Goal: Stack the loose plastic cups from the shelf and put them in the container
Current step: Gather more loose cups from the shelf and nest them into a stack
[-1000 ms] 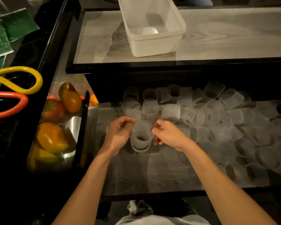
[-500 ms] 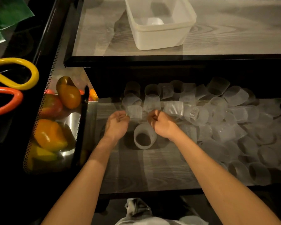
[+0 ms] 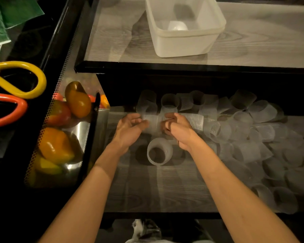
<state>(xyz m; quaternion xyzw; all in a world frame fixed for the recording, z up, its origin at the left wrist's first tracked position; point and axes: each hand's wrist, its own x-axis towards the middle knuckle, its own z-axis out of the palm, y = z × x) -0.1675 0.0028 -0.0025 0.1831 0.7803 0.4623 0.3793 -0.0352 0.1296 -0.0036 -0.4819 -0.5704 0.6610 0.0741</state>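
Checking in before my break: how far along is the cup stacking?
Done: a white object sits in the container. In hand: left hand and right hand are at a ribbed cup, grip unclear; a short stack lies before them. Remaining: many loose cups on the shelf.

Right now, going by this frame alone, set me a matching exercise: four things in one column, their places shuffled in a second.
Things
1. white container
2. standing cup stack
3. ribbed cup
4. bell peppers

Places
A. in the perforated metal bin at the left
B. on the upper shelf
C. between the left hand and the right hand, both gripping it
D. on the lower shelf, untouched, just nearer the camera than the hands

Pairs: 1-B, 2-D, 3-C, 4-A
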